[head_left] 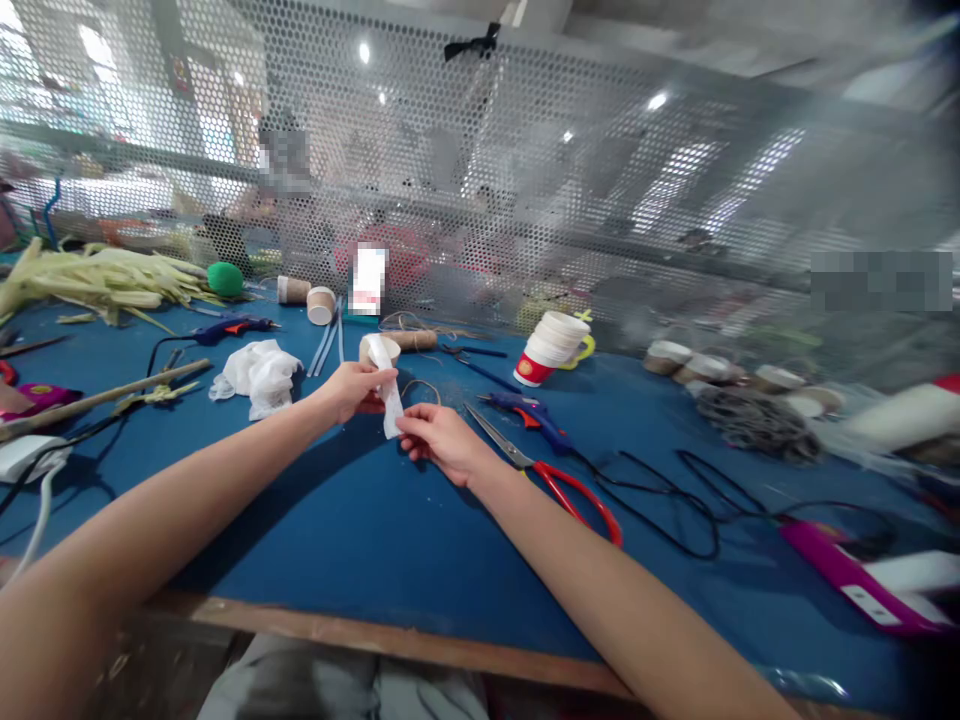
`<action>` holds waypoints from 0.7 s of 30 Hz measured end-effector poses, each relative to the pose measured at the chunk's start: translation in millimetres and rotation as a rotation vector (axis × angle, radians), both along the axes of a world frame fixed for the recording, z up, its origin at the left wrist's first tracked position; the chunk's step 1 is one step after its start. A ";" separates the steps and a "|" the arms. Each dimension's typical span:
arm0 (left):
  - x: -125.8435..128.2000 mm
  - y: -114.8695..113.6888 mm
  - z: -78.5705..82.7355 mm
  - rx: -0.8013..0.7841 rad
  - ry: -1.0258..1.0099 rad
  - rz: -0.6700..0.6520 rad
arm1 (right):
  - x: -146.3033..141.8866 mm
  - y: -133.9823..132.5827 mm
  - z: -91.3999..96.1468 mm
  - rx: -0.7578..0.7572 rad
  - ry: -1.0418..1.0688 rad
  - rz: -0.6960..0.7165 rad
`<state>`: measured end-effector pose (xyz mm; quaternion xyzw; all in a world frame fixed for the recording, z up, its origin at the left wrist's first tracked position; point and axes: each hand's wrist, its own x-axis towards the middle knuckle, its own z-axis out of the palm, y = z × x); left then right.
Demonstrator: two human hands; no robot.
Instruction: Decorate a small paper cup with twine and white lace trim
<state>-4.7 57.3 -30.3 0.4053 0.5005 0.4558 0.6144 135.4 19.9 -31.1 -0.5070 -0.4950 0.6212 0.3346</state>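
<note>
A narrow white strip (392, 408), like thin paper or cloth, hangs between my two hands. My left hand (358, 390) is closed on its upper part, thumb on top. My right hand (439, 440) pinches the lower end between thumb and fingers. Just beyond my left hand is a small paper cup (367, 349), with the strip's top overlapping it; whether my left hand also touches the cup, I cannot tell. Red-handled scissors (517, 455) lie beside my right wrist. A blue glue gun (536, 415) rests behind them.
Crumpled white cloth (259, 375) lies left of my hands. Stacked white-and-red paper cups (551, 345) stand at the back. Pale husks (97, 275), a green ball (225, 279) and another glue gun (232, 328) are far left. Cables and a purple power strip (847, 575) lie right.
</note>
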 end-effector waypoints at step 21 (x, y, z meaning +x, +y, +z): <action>-7.3 -3.1 4.2 -0.007 -0.071 -0.030 | -16.7 44.0 -3.8 0.182 -0.078 -0.076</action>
